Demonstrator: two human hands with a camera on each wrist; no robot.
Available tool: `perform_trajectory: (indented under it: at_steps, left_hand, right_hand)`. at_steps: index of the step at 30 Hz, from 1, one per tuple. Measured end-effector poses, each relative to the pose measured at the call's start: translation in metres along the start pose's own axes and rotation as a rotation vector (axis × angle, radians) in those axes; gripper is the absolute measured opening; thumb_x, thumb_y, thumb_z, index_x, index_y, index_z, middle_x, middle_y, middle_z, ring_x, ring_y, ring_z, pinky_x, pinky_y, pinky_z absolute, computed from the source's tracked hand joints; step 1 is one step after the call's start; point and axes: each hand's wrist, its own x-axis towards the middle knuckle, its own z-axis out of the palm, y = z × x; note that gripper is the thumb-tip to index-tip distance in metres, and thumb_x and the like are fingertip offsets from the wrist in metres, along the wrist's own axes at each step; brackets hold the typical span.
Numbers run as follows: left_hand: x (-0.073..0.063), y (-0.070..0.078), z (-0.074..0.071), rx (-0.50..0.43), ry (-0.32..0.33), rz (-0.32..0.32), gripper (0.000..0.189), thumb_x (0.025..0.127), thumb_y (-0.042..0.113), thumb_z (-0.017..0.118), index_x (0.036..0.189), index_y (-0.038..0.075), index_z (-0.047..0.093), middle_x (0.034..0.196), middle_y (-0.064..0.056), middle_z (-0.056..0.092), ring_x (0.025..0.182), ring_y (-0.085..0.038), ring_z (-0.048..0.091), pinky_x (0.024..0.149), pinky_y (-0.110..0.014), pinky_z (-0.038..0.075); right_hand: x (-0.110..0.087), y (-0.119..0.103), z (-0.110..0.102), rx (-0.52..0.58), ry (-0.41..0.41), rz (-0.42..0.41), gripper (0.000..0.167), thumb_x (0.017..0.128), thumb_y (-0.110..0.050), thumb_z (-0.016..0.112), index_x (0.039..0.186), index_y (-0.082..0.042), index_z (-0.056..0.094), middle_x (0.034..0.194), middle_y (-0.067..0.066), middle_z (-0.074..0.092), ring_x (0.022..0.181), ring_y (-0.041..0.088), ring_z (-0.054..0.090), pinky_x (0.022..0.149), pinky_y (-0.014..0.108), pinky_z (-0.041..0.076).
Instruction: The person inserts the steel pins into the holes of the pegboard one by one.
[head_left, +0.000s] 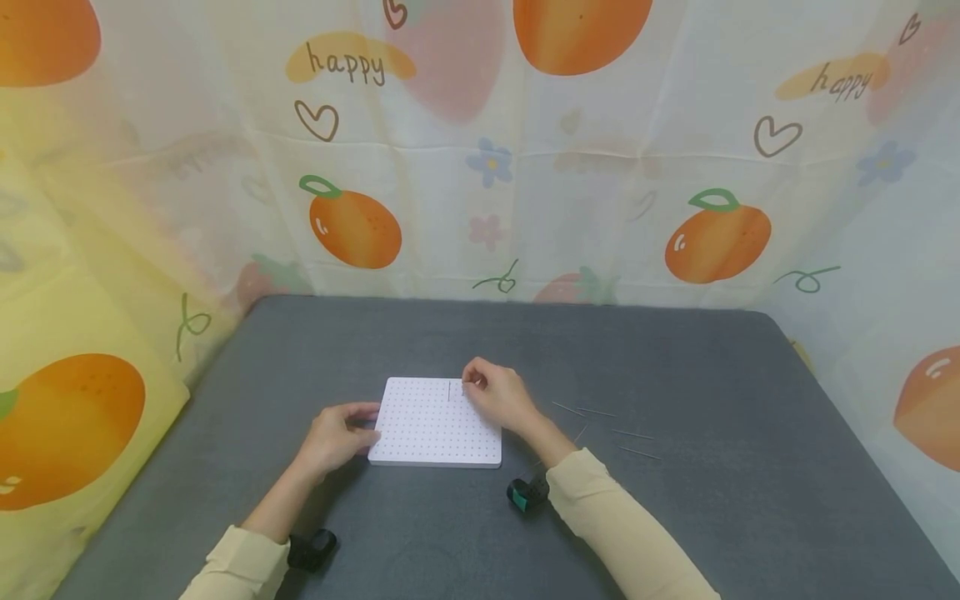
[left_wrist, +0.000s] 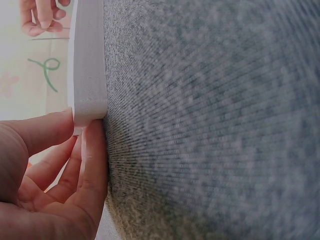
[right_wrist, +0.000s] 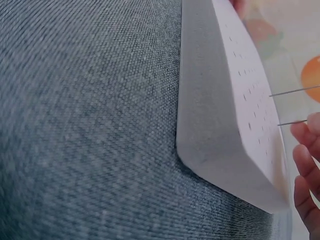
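A white pegboard (head_left: 427, 429) with rows of small holes lies flat on the grey table (head_left: 420, 533). At its left edge my left hand (head_left: 337, 437) grips the corner, thumb on top and fingers against the side, as the left wrist view shows. One thin metal pin (head_left: 449, 392) stands upright near the board's far edge. To the right of it, my right hand (head_left: 498, 396) pinches a second thin metal pin (right_wrist: 291, 123) between thumb and finger. This pin's lower end is right at the board's surface in the right wrist view.
Several loose metal pins (head_left: 632, 433) lie scattered on the table to the right of the board, some close to the right forearm. Black wrist cameras (head_left: 312, 550) sit by both sleeves. A fruit-printed cloth (head_left: 487, 192) hangs behind the table and along its sides.
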Motion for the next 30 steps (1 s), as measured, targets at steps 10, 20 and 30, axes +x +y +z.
perform_trajectory:
  at_steps: [10,20,30]
  left_hand:
    - [0.001,-0.001,0.000,0.012,0.008,-0.004,0.045,0.080,0.008,0.067,0.124,0.004,0.055,0.117,-0.017,0.060,0.085,-0.019,0.064,0.067,-0.031,0.053]
    - [0.002,-0.002,0.001,0.003,0.003,0.002,0.045,0.080,0.007,0.067,0.124,0.003,0.055,0.117,-0.018,0.060,0.084,-0.018,0.065,0.066,-0.031,0.053]
    - [0.001,-0.002,0.001,0.000,-0.001,0.019,0.044,0.080,0.006,0.067,0.123,0.002,0.056,0.116,-0.018,0.060,0.084,-0.018,0.065,0.067,-0.032,0.053]
  right_hand:
    - [0.001,-0.002,0.001,-0.063,-0.021,-0.012,0.005,0.087,-0.015,0.057,0.089,-0.018,0.061,0.085,-0.005,0.064,0.074,0.010,0.056,0.068,0.027,0.045]
    - [-0.001,0.005,-0.004,-0.072,-0.047,-0.064,0.013,0.085,-0.013,0.057,0.096,-0.012,0.065,0.090,-0.001,0.065,0.083,0.013,0.059,0.075,0.028,0.047]
    - [-0.009,0.011,-0.021,-0.078,-0.062,-0.084,0.015,0.085,-0.013,0.058,0.098,-0.012,0.065,0.090,-0.003,0.063,0.082,0.011,0.058,0.073,0.028,0.047]
